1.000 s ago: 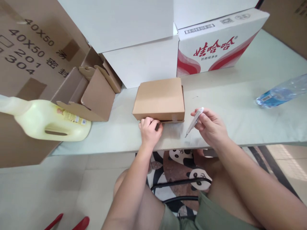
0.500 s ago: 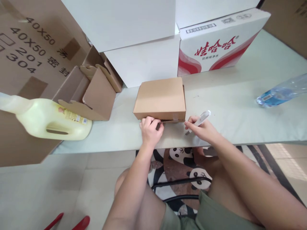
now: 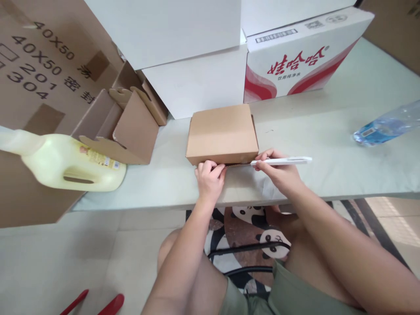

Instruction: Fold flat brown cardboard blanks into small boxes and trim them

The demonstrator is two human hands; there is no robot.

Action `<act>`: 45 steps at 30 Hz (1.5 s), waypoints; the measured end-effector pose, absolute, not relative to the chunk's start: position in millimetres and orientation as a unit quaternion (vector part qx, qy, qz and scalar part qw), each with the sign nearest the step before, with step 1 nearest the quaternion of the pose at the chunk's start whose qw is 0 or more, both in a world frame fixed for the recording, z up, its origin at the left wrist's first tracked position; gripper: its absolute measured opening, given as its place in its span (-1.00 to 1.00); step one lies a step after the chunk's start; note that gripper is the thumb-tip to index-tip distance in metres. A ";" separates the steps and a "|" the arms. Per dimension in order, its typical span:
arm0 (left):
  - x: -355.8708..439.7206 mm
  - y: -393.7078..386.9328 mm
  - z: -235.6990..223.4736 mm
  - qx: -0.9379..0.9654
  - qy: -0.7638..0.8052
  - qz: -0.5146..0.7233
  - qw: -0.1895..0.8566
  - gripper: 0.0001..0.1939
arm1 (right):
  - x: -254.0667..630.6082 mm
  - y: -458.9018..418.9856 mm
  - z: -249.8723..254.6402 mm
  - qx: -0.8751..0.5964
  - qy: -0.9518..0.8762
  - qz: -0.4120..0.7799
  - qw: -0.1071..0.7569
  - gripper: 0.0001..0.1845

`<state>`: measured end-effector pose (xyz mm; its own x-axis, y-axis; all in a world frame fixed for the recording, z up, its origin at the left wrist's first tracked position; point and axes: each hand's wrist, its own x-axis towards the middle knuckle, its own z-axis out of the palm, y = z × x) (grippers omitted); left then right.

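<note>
A small brown cardboard box [image 3: 223, 131] lies on the cloth-covered table in front of me. My left hand [image 3: 210, 177] is closed on the front flap at the box's lower edge, pulling it slightly out from the side. In my right hand [image 3: 278, 170] is a white utility knife [image 3: 288, 161], its handle pointing right. The knife's front end meets the right part of the gap along the flap. How far its blade goes in is hidden.
A pale yellow jug [image 3: 65, 162] and an opened carton [image 3: 131, 127] stand at left. White boxes [image 3: 197, 83] and a red-and-white water carton [image 3: 295, 65] line the back. A plastic bottle [image 3: 377, 131] lies at right. The table's front edge [image 3: 131, 205] is near my wrists.
My right hand has brought the utility knife left to the box's front flap, turning it from steep to nearly level. The box and my left hand have shifted slightly right.
</note>
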<state>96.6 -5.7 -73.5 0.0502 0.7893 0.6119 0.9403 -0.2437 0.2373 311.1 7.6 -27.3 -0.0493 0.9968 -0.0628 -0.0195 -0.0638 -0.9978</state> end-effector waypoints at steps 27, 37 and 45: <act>94.1 -12.4 -65.8 -0.709 -0.623 -0.322 0.071 -0.89 | 316.7 9.5 -28.3 -0.547 -0.438 0.525 0.483 -0.66; 75.1 -3.8 -58.5 -0.662 -0.581 -0.469 0.073 -0.77 | 320.7 20.7 -34.7 -0.526 -0.399 0.470 0.585 -0.82; 55.9 2.9 -33.3 -0.353 -0.551 -0.745 -0.131 -0.63 | 332.7 26.9 -44.6 -0.691 -0.589 0.260 0.328 -0.60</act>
<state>55.9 2.9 -33.3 -0.7168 0.5839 0.3810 0.1935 -0.3584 0.9133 332.7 26.9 -44.6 0.1716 0.9848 0.0267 0.6430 -0.0914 -0.7604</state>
